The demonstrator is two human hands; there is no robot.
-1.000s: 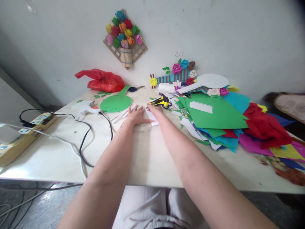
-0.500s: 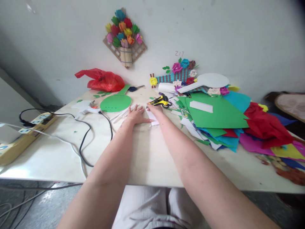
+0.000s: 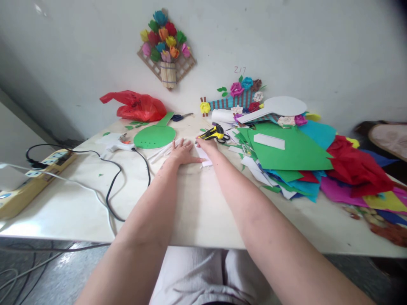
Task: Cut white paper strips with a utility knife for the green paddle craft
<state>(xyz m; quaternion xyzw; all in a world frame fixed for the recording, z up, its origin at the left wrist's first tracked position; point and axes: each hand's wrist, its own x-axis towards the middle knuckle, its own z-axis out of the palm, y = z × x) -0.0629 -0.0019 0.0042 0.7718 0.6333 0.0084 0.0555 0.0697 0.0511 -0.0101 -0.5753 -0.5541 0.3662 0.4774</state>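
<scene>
My left hand (image 3: 182, 153) lies flat on the white table (image 3: 193, 203), fingers spread, pressing on a small white paper piece (image 3: 204, 158). My right hand (image 3: 207, 145) rests just to its right, fingers curled down at the paper's far edge beside a yellow and black utility knife (image 3: 212, 133). Whether the right hand grips anything is unclear. Thin white paper sticks (image 3: 162, 151) lie by my left fingertips. A green paper paddle shape (image 3: 154, 136) lies beyond them.
A pile of coloured paper sheets (image 3: 295, 156) covers the right side. A white glue gun (image 3: 115, 142) with a black cord (image 3: 111, 186), a power strip (image 3: 34, 176), a red plastic bag (image 3: 135, 106) and blue scissors (image 3: 178, 117) sit left and back. Paper flower crafts (image 3: 167, 44) hang on the wall.
</scene>
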